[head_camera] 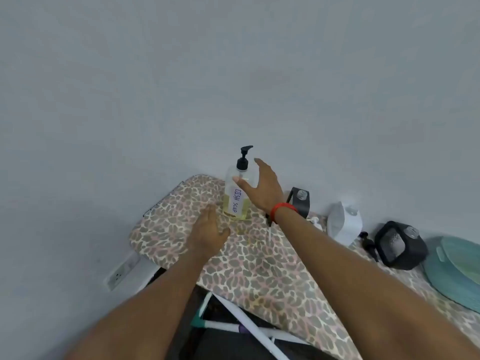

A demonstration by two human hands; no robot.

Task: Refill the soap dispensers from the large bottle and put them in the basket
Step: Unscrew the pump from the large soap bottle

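A clear bottle labelled "DISH SOAP", with a black pump and yellowish liquid low inside, stands upright at the far end of a leopard-print ironing board. My right hand hovers just right of the bottle with fingers spread, not gripping it. My left hand lies flat, fingers straight, close to the bottle's base on its near left. To the right lie a black dispenser, a white dispenser and a second black dispenser, their necks open. A teal basket sits at the far right.
A loose black pump and a white pump lie between the dispensers. A grey wall rises right behind the board. A wall socket sits low on the left. The board's white legs show below its near edge.
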